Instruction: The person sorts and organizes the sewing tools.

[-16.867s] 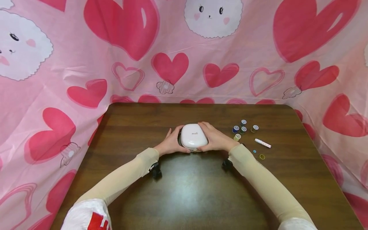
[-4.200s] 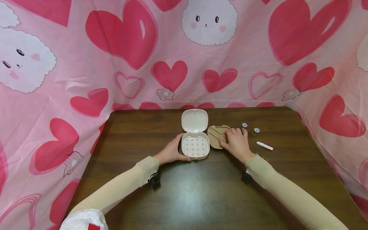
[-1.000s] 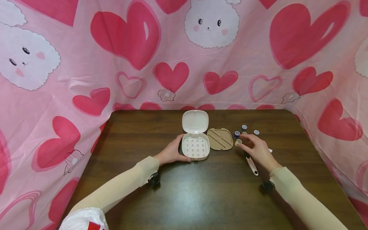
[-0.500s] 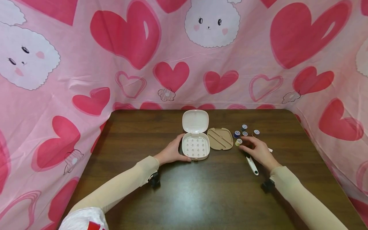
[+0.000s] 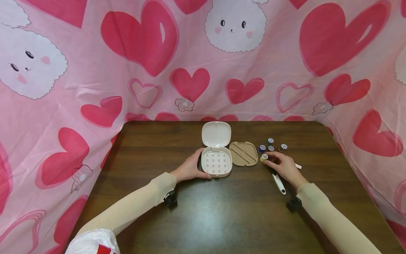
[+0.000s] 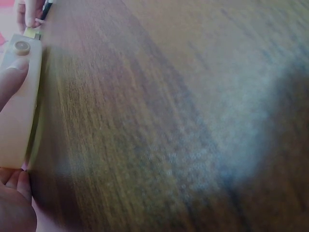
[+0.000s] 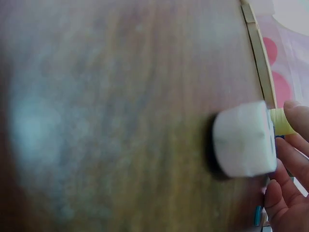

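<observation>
A white sewing box (image 5: 216, 173) stands with its lid (image 5: 216, 134) raised, its base lined with rows of small pegs. My left hand (image 5: 189, 167) grips the box's left side, with the thumb (image 6: 12, 82) on its front by the round catch (image 6: 21, 47). On the right, my right hand (image 5: 285, 170) pinches a yellow thread spool (image 5: 264, 158) between thumb and fingers, the spool still upright at table level. Below that hand lies a slim white-handled tool (image 5: 279, 184) with a black end; its rounded end (image 7: 244, 140) looms close in the right wrist view.
A tan grooved tray (image 5: 243, 154) lies against the box's right side. Behind the right hand stand several more spools, among them a blue spool (image 5: 262, 149) and a brown spool (image 5: 283, 147). A white stick (image 5: 298, 166) is mostly hidden by the hand.
Over the longer span, the box was opened, the tray was set beside it and the white-handled tool appeared. In the last second, the right hand stays at the yellow spool; the left hardly moves.
</observation>
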A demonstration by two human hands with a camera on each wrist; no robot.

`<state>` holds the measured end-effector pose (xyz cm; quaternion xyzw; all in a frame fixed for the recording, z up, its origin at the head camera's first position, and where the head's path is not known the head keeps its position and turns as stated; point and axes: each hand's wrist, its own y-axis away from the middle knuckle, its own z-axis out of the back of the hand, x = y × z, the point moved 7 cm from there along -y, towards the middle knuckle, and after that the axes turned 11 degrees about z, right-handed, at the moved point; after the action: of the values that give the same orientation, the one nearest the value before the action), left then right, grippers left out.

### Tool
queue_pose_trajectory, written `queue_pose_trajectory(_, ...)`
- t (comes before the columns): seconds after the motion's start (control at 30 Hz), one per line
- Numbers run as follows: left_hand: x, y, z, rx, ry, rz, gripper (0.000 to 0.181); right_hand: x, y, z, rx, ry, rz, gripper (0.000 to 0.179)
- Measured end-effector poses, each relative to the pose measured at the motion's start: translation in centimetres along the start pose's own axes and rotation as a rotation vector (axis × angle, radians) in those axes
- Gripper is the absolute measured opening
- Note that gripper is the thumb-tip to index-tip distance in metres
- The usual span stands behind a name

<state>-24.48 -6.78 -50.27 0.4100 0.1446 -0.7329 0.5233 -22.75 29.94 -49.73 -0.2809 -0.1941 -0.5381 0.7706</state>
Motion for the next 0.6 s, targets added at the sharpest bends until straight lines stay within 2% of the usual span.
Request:
queue_pose_trajectory(0.4,0.04,-0.02,-0.03,0.005,0.000,0.004,0.119,-0.07,0.03,0.04,0.005,-0.004,-0.028,0.030)
queue_pose_trajectory(0.6,0.12,-0.08,-0.07,0.008,0.001,0.008,0.119,-0.02,0.07,0.04,0.014,-0.018,-0.039,0.033)
